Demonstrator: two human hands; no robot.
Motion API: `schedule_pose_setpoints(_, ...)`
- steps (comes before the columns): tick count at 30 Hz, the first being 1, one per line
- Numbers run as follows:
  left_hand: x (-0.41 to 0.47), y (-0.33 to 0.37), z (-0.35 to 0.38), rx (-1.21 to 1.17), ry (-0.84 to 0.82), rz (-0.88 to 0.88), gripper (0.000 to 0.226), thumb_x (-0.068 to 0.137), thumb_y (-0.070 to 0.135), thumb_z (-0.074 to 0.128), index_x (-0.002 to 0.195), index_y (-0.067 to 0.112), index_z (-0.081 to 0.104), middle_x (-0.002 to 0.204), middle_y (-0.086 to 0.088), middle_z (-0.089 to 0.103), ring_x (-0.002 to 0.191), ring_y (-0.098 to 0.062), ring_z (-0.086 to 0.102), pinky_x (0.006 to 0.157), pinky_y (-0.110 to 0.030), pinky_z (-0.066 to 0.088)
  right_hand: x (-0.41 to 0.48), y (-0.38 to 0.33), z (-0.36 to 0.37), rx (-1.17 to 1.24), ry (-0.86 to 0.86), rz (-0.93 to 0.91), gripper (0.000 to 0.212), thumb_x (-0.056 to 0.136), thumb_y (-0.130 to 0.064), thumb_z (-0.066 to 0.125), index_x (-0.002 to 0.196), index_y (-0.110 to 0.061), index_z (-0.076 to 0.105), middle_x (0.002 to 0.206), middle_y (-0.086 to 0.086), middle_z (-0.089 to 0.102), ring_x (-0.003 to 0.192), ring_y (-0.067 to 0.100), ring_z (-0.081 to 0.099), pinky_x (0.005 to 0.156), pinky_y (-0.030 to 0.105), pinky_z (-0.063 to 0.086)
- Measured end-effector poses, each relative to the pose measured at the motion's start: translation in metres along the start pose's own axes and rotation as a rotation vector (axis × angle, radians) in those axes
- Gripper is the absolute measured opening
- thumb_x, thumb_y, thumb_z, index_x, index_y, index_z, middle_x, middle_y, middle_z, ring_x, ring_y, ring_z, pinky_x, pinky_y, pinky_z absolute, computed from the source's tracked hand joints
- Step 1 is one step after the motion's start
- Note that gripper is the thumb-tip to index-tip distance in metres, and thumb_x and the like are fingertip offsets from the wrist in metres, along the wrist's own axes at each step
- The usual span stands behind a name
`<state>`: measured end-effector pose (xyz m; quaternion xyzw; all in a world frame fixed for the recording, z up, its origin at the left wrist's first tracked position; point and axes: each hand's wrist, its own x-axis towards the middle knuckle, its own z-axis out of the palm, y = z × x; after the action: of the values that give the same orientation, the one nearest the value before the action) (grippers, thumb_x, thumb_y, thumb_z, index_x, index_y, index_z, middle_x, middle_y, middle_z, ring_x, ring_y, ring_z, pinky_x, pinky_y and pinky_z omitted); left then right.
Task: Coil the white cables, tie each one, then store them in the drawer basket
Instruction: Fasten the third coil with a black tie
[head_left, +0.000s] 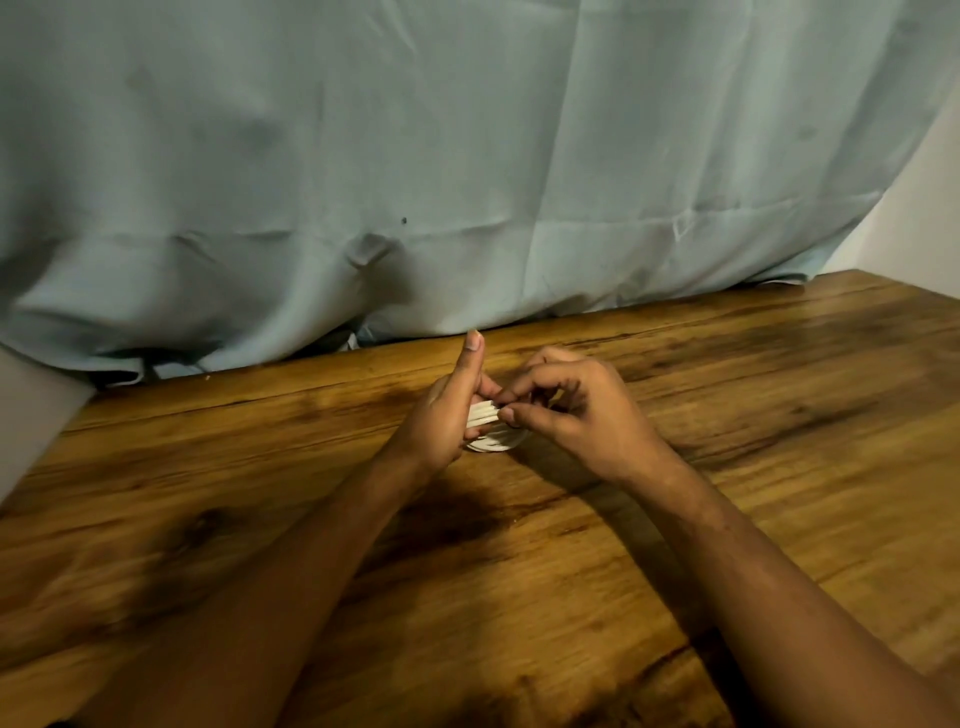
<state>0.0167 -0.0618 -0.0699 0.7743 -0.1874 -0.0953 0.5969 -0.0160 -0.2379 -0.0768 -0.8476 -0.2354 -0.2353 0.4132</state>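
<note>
White coiled cable (485, 422) sits between both hands, low over the wooden table (727, 415) near its far edge. The left hand (441, 421) grips the coil, thumb raised. The right hand (571, 410) pinches the strands with curled fingers. Pale blue cloth (415, 156) hangs behind.

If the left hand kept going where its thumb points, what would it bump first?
The left hand would probably meet the blue cloth hanging at the back edge of the table; only bare wood shows between.

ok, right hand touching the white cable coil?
Touching. Head view: right hand pinches the white cable coil at its strands, while the left hand holds it.
</note>
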Motion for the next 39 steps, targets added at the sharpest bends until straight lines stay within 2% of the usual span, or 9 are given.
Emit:
schedule_pose_setpoints(5,-0.001,-0.001,0.005,0.016,0.060,0.008,0.066,0.102,0.060,0.022,0.092,0.009,0.064,0.046,0.012,0.051,0.036,0.005,0.045,0.046,-0.006,0.039,0.000,0.002,0.003,0.090,0.040,-0.011,0.005,0.085,-0.015,0.082,0.088,-0.017,0.078,0.087,-0.006,0.073,0.083,0.018,0.070,0.073,0.039,0.056)
schedule_pose_setpoints(9,0.001,-0.008,0.009,0.018,0.007,0.051,0.037,0.111,0.028,0.035,0.091,0.012,0.061,0.045,0.012,0.042,0.036,0.000,0.034,0.038,-0.013,0.027,-0.001,0.004,0.009,0.281,0.122,0.110,0.003,0.088,-0.017,0.076,0.087,-0.015,0.074,0.079,0.002,0.074,0.073,0.020,0.069,0.071,0.043,0.058)
schedule_pose_setpoints(13,0.003,-0.010,0.008,0.069,-0.001,0.069,0.038,0.109,0.027,0.039,0.098,0.004,0.067,0.046,0.010,0.041,0.038,-0.002,0.031,0.036,-0.014,0.022,0.000,0.002,0.014,0.350,0.212,0.158,0.003,0.087,-0.018,0.072,0.085,-0.016,0.071,0.078,0.009,0.074,0.069,0.020,0.066,0.067,0.046,0.056)
schedule_pose_setpoints(17,0.001,-0.007,0.015,0.038,-0.032,0.061,0.031,0.109,0.029,0.041,0.093,0.020,0.066,0.060,0.006,0.064,0.038,0.002,0.042,0.039,-0.015,0.026,0.001,0.005,0.016,0.300,0.336,0.170,0.016,0.087,-0.021,0.070,0.081,-0.035,0.065,0.077,0.001,0.068,0.071,0.016,0.061,0.068,0.045,0.054)
schedule_pose_setpoints(20,0.005,-0.011,0.018,0.050,-0.035,0.100,0.032,0.104,0.037,0.044,0.089,0.021,0.068,0.071,0.000,0.067,0.045,-0.001,0.045,0.047,-0.024,0.030,0.001,0.007,0.015,0.237,0.383,0.181,0.012,0.087,-0.023,0.068,0.081,-0.030,0.061,0.077,0.001,0.067,0.069,0.019,0.062,0.067,0.048,0.055)
schedule_pose_setpoints(25,0.002,-0.012,0.020,0.181,-0.006,0.183,0.046,0.095,0.046,0.040,0.071,0.014,0.065,0.047,0.009,0.050,0.043,-0.005,0.041,0.053,-0.032,0.030,0.002,0.014,0.018,0.100,0.406,0.199,0.020,0.090,-0.023,0.069,0.080,-0.039,0.060,0.072,-0.005,0.064,0.066,0.024,0.061,0.062,0.048,0.055)
schedule_pose_setpoints(33,0.003,-0.016,0.020,0.321,0.034,0.246,0.045,0.107,0.031,0.042,0.069,0.018,0.063,0.052,0.009,0.052,0.046,-0.004,0.044,0.056,-0.032,0.033,0.004,0.012,0.024,0.121,0.427,0.371,0.020,0.092,-0.007,0.072,0.080,-0.021,0.063,0.071,0.000,0.066,0.064,0.012,0.059,0.064,0.039,0.055)
schedule_pose_setpoints(37,0.002,-0.020,0.017,0.091,0.013,0.169,0.042,0.105,0.037,0.044,0.074,0.015,0.062,0.060,0.004,0.057,0.047,-0.007,0.043,0.048,-0.025,0.033,-0.001,0.016,0.025,0.338,0.343,0.423,0.014,0.096,-0.007,0.070,0.084,-0.013,0.066,0.075,0.015,0.070,0.068,0.020,0.062,0.066,0.038,0.054)
schedule_pose_setpoints(39,-0.001,-0.023,0.016,-0.088,0.016,0.055,0.041,0.108,0.034,0.042,0.077,0.014,0.059,0.052,0.010,0.045,0.040,-0.003,0.032,0.038,-0.018,0.022,-0.009,0.017,0.021,0.355,0.295,0.376,0.017,0.101,-0.014,0.064,0.084,-0.013,0.064,0.071,0.003,0.064,0.065,0.012,0.056,0.061,0.029,0.048)
